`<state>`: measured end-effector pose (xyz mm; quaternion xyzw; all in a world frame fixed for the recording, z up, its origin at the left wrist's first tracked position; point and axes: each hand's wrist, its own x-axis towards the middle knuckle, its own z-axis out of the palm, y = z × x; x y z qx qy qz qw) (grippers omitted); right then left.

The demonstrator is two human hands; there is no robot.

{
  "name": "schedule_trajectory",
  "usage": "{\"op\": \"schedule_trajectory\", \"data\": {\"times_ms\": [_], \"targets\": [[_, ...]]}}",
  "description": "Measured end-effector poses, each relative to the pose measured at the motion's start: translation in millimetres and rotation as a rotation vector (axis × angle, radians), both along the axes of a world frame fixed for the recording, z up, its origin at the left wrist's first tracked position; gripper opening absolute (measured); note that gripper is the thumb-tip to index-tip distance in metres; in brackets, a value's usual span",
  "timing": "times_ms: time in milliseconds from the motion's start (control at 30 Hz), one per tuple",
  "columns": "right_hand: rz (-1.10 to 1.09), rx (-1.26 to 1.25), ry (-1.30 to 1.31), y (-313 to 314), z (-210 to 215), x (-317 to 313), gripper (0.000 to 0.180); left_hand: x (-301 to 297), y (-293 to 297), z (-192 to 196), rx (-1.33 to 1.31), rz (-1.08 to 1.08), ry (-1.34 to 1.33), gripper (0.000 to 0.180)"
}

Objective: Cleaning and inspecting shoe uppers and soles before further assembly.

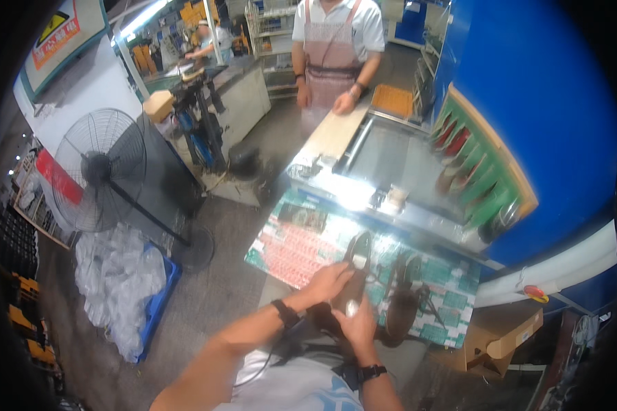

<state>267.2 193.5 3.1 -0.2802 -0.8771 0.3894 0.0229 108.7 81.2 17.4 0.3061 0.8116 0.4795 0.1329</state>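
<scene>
Both of my hands are on a dark brown shoe (pixel 349 288) held at the near edge of the worktable (pixel 301 253). Its far end, with a pale patch inside, points away from me. Across the shoe's left side lies my left hand (pixel 328 283), its fingers closed over the upper. Lower down, my right hand (pixel 358 323) grips the near part. A small whitish, shiny spot (pixel 352 307) shows by its thumb; what it is I cannot make out. Just right of my hands rests another dark shoe (pixel 401 312), with dark laces or straps around it.
A conveyor (pixel 394 154) runs beyond the table, beside a green rack (pixel 483 164) of shoes. Another person (pixel 336 61) in an apron stands at its far left. A standing fan (pixel 99 168) and a blue crate (pixel 154 308) of clear plastic are left; a cardboard box (pixel 483 346) sits right.
</scene>
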Motion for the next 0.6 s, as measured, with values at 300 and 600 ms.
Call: {"op": "schedule_trajectory", "data": {"times_ms": [300, 600], "targets": [[-0.142, -0.092, 0.017, -15, 21, -6, 0.104, -19, -26, 136, -0.043, -0.365, -0.804, 0.047], [-0.037, 0.06, -0.001, -9, 0, 13, 0.104, -124, -57, 6, -0.369, 0.283, -0.361, 0.089]]}}
